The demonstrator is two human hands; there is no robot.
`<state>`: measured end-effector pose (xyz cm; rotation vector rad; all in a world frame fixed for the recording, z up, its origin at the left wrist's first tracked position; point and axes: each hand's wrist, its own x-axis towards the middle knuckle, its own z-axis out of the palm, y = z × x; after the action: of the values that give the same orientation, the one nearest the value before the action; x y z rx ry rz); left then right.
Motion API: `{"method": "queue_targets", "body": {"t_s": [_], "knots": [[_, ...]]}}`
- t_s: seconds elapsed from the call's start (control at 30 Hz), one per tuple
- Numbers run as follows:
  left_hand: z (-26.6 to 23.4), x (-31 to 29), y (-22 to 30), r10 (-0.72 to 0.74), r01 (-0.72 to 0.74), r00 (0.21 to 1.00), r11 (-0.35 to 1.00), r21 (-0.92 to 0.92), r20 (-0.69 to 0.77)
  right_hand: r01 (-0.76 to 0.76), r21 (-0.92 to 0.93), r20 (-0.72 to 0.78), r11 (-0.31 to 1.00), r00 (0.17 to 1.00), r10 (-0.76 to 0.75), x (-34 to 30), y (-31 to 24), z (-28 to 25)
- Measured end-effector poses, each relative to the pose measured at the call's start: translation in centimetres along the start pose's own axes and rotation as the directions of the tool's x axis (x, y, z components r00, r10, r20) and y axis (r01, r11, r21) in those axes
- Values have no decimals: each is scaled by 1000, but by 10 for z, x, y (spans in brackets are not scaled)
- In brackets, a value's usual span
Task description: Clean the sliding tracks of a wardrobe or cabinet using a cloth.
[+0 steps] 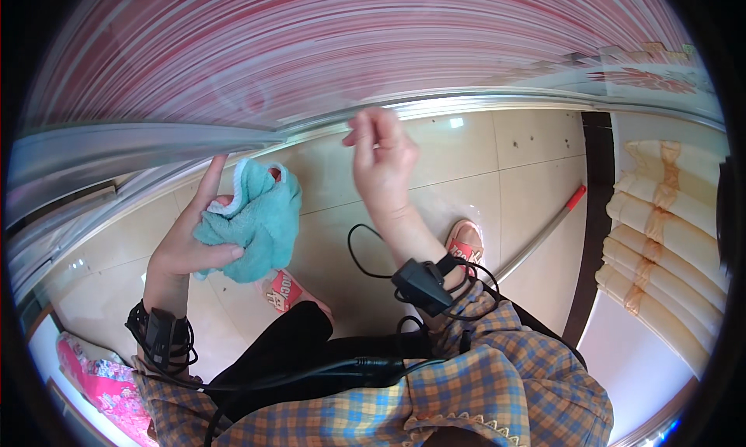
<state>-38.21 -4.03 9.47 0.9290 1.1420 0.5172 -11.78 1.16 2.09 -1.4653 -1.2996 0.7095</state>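
Note:
My left hand (pixel 183 237) is closed around a teal cloth (pixel 264 214) with a pale stitched edge. The bunched cloth hangs between the thumb and the fingers, which it partly hides. That hand is beside the silver frame (pixel 155 171) of a sliding glass door. To its right, my right hand (pixel 383 160) is raised near the door's lower rail (pixel 466 104), its fingers curled in and slightly blurred. Nothing shows in it. Beyond the rail, the glass panel (pixel 350 51) has a pink and white streaked look.
A pole with a red tip (pixel 544 233) lies on the beige floor tiles (pixel 443 175) at the right. Cream gathered curtains (pixel 653 245) hang at far right by a dark strip (pixel 594 237). Black cables (pixel 311 369) run across my lap. Pink floral fabric (pixel 101 385) is at lower left.

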Motion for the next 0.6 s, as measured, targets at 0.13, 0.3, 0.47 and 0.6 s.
{"method": "queue_targets", "body": {"t_s": [0.13,0.3,0.47,0.6], "knots": [[1,-4,9,-20,19,1000,999,-35,-12,-180,314,97,932,983,157,-8,-18,14],[0,1,6,12,-13,1000,999,49,29,-272,434,197,859,959,204,-11,-16,17],[-1,-1,6,-20,20,1000,999,34,18,-242,413,235,878,960,154,-16,-19,35],[0,1,5,-23,24,999,1000,-18,28,-123,297,276,947,960,39,-19,-16,43]]}}
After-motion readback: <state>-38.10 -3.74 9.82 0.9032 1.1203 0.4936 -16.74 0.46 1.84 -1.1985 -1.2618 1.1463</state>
